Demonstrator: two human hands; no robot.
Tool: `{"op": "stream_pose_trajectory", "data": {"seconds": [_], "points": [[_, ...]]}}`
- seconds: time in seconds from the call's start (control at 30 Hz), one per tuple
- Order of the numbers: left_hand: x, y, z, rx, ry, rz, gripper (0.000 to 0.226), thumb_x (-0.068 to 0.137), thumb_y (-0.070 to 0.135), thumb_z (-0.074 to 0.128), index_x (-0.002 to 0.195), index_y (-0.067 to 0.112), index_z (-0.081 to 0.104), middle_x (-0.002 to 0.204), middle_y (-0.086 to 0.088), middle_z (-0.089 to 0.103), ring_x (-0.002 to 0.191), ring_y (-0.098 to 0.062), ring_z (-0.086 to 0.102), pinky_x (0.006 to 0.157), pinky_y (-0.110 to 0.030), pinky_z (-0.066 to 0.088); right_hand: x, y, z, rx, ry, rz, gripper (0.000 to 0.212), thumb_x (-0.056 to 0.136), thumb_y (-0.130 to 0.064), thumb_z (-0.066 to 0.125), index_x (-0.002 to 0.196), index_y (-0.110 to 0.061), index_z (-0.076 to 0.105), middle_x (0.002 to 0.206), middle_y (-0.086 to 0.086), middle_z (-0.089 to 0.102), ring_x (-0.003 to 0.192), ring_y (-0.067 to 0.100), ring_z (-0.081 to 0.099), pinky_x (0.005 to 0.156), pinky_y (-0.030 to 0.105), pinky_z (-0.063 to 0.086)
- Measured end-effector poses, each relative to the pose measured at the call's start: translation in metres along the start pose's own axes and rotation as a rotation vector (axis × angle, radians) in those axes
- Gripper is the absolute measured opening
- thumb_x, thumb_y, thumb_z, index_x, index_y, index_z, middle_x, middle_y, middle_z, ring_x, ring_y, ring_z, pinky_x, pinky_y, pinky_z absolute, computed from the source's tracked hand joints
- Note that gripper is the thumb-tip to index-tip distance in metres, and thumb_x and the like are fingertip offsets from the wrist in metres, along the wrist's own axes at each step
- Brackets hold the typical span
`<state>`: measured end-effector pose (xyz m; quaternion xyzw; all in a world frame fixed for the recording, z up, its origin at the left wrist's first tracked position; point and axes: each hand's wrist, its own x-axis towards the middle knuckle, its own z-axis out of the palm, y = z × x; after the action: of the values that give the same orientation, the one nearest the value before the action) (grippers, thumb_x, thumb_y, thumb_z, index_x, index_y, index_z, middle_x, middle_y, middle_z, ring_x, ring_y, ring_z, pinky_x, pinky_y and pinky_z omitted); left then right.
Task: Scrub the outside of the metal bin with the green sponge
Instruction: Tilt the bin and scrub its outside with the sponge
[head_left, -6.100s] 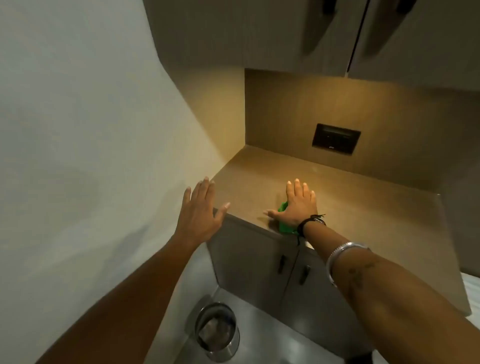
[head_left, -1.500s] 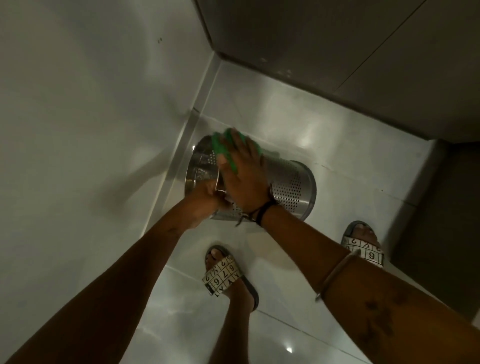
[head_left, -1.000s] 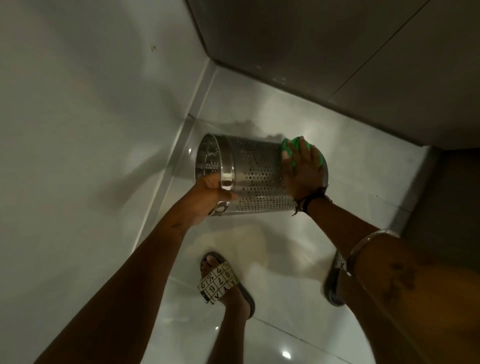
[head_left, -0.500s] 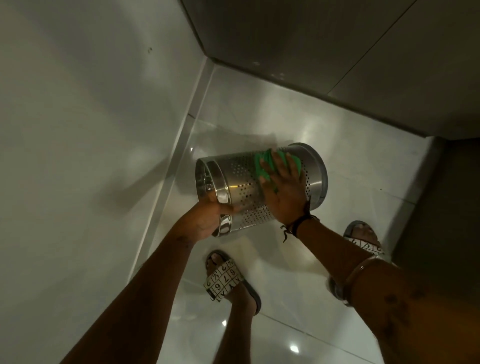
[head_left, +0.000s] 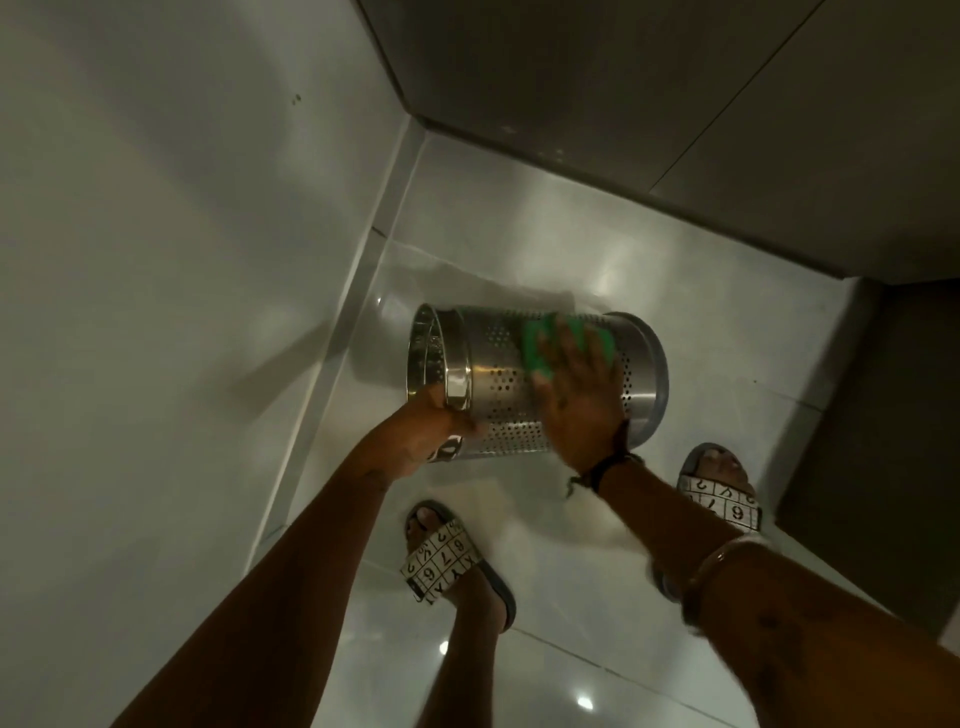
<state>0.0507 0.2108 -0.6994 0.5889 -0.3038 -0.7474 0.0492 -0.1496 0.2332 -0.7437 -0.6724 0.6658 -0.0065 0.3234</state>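
A perforated metal bin is held on its side above the floor, open mouth to the left, base to the right. My left hand grips its rim at the lower left. My right hand lies flat on the bin's side wall and presses the green sponge against it. Most of the sponge is hidden under my fingers; green shows at the fingertips and between them.
A white wall stands close on the left, dark cabinet doors at the top right. The floor is glossy tile. My two feet in patterned slides stand just below the bin.
Over the last second my right hand with the sponge slid from the bin's base end back toward its middle. My left hand kept its hold on the rim.
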Motion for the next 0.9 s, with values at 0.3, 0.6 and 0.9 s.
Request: {"op": "stream_pose_trajectory", "data": {"seconds": [0.3, 0.6, 0.9], "points": [[0.003, 0.007, 0.016, 0.061, 0.016, -0.026, 0.041, 0.08, -0.009, 0.064, 0.111, 0.017, 0.068, 0.096, 0.004, 0.077, 0.099, -0.022, 0.068, 0.079, -0.028, 0.054, 0.028, -0.052, -0.024, 0.047, -0.011, -0.106, 0.062, 0.093, -0.046, 0.013, 0.149, -0.029, 0.033, 0.161, 0.0, 0.03, 0.151, 0.028, 0.022, 0.121, 0.06, 0.018], [-0.008, 0.009, 0.013, -0.125, 0.026, 0.039, 0.05, 0.085, -0.006, 0.06, 0.133, 0.008, 0.055, 0.13, -0.019, 0.065, 0.122, -0.033, 0.061, 0.105, -0.05, 0.048, -0.009, 0.026, -0.006, -0.012, -0.134, -0.047, 0.063, 0.095, -0.05, 0.012, 0.154, -0.027, 0.019, 0.165, 0.0, 0.015, 0.153, 0.032, 0.007, 0.12, 0.063, 0.014], [-0.003, 0.0, 0.023, -0.163, 0.072, 0.034, 0.048, 0.079, -0.009, 0.065, 0.11, 0.027, 0.072, 0.12, -0.013, 0.07, 0.121, -0.034, 0.062, 0.106, -0.054, 0.046, 0.039, -0.071, -0.037, 0.173, -0.165, -0.282, 0.05, 0.097, -0.036, 0.032, 0.146, -0.025, 0.039, 0.157, 0.005, 0.038, 0.146, 0.036, 0.03, 0.116, 0.053, 0.022]]}}
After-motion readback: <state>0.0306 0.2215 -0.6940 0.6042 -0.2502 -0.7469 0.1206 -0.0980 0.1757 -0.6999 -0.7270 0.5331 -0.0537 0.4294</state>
